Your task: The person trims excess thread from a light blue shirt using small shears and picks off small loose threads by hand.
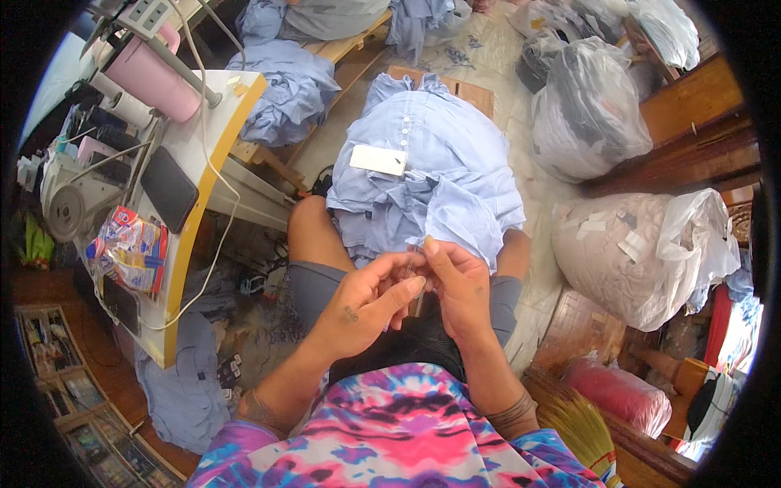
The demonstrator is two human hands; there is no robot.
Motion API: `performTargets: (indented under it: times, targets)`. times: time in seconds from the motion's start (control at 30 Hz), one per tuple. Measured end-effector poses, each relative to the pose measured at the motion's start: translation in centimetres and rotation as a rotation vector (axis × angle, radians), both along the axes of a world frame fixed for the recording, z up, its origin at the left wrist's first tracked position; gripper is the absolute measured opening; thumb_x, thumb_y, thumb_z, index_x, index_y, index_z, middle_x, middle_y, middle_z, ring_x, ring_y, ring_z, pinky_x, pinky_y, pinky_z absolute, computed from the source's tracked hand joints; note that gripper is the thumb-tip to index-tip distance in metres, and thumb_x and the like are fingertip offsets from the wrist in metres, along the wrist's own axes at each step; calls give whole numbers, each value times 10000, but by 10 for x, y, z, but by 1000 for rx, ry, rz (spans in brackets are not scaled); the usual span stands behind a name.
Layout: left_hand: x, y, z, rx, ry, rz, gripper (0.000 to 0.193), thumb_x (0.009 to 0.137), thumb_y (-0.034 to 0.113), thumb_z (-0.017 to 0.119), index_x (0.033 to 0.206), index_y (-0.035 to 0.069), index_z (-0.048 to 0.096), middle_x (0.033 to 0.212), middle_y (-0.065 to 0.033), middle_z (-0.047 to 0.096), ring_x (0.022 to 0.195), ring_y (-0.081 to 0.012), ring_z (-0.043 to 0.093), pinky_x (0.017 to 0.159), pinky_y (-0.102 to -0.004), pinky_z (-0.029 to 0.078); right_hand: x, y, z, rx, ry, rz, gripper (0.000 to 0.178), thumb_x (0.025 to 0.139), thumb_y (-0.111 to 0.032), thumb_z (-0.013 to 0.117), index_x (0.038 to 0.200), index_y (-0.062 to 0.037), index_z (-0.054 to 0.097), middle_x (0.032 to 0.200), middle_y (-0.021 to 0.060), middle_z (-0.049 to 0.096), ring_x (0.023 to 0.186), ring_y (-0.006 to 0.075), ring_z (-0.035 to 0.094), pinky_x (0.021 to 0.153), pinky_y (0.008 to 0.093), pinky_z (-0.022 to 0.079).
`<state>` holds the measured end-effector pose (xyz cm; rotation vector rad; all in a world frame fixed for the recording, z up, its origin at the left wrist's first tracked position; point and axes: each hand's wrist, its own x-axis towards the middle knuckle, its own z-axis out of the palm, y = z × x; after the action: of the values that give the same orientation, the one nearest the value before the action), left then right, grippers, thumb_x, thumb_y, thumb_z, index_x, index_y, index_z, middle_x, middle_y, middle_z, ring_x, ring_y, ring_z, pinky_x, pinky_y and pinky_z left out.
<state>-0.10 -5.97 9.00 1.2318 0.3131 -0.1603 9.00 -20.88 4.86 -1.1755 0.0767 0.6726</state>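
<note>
My left hand (363, 302) and my right hand (462, 294) meet in front of my lap, fingers curled and fingertips close together. The right thumb and forefinger pinch at the edge of the light blue cloth; a thin, dark, thread-like bit shows between the hands, too small to name. Beyond them a light blue buttoned shirt (443, 126) lies bunched in a mound across my knees, its small white buttons in a row. A cream card tag (377, 160) rests on it. What the left fingers hold is hidden.
A yellow-edged white table (230, 114) at the left carries a pink tumbler (154, 80), a dark phone (169, 189) and a colourful packet (128, 248). Blue garments (285, 89) lie piled beyond it. Filled plastic bags (590, 114) and a bag of beige cloth (626, 252) stand at right, near a broom (579, 427).
</note>
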Motion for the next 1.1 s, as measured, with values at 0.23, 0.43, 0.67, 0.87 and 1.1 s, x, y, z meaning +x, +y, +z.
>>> performTargets:
  times: [0.23,0.43,0.67,0.87,1.1]
  targets:
    - [3,0,-1,-9,6,40,406,1071,235,623,1386,-20,594,942,3,633,637,-26,497,520,-199,405,-2,2,-1,-3,-71,-8,286,1015,-270,734,1057,11,769,913,45,763,747,67,622,663,210,457]
    - [-1,1,-11,-35,26,56,399,1072,230,620,1374,-30,596,956,-10,634,625,-28,482,502,-196,403,-4,1,2,-47,-132,11,258,1023,-226,724,1075,23,769,945,60,768,814,82,670,705,223,509]
    - [-2,2,-16,-74,31,67,370,1072,233,623,1351,-10,617,997,-36,663,635,-34,498,504,-201,422,-8,3,0,-36,-175,-18,257,1031,-205,712,1114,32,761,952,74,770,817,96,687,719,238,545]
    - [-3,3,-20,-114,49,88,355,1072,239,623,1332,-2,630,990,-33,654,627,-39,496,499,-205,428,-10,4,1,-61,-183,-13,268,1032,-209,711,1121,40,758,949,79,770,815,90,682,707,232,537]
    - [-3,4,-22,-131,68,98,364,1069,281,627,1305,4,644,982,-31,648,624,-39,498,490,-207,426,-7,7,1,-86,-168,-22,269,1032,-223,712,1073,39,758,921,66,761,769,77,667,675,224,527]
